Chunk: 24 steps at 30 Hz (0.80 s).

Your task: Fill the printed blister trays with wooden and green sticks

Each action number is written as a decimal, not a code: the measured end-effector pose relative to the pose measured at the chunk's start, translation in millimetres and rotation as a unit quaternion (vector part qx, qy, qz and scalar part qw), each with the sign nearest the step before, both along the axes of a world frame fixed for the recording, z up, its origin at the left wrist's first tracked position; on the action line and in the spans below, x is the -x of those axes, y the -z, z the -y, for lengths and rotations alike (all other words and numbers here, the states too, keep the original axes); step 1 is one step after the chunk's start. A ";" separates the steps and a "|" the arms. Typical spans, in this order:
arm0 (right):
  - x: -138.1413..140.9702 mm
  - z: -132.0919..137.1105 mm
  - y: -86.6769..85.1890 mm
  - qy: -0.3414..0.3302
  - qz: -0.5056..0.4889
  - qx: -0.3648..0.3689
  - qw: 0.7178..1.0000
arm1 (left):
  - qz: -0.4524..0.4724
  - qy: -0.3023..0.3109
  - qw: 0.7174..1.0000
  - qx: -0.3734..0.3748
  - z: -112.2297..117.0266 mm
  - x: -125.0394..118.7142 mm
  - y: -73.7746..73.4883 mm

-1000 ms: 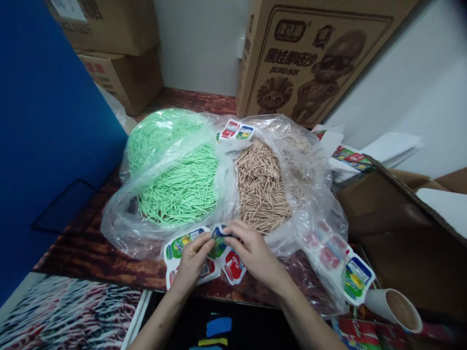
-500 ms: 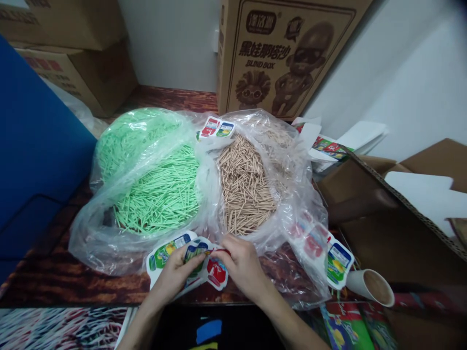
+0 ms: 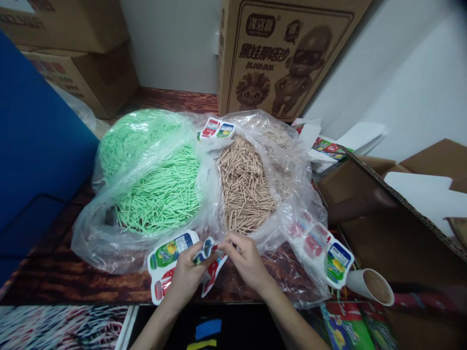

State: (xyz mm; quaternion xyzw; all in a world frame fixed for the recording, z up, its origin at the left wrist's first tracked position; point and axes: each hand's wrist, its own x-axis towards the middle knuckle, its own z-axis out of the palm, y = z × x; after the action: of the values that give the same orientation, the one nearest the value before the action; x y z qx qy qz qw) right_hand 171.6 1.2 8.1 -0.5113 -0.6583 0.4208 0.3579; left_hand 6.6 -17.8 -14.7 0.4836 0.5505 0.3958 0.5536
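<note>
At the near edge of the dark wood-grain bench, the left hand and right hand meet over a white die-cut card printed with colourful drink bottles. The fingers of both hands are pressed together, pinching the card's folded middle between them. Just behind the hands lie a clear plastic bag of green sticks and a clear plastic bag of tan wooden sticks, side by side and touching. A paper cup lies tipped near the bench's right edge.
</note>
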 end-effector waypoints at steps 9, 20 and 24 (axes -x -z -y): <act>-73.5 -45.5 26.3 0.049 0.391 -0.153 0.906 | 0.003 -0.086 0.995 0.047 2.5 18.8 11.3; -44.9 -51.6 38.1 -0.058 0.569 -0.240 0.784 | 0.039 -0.072 0.995 0.064 2.0 16.0 17.7; -43.9 -48.9 44.4 -0.056 0.597 -0.246 0.762 | 0.052 -0.062 0.994 0.075 5.3 14.6 16.6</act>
State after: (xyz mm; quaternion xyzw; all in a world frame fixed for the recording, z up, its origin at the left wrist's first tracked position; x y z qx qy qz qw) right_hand 215.5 50.2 -36.3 -0.5155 -0.8473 -0.1266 -0.0181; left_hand -8.0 -23.1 -31.3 0.3843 0.5783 0.4116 0.5904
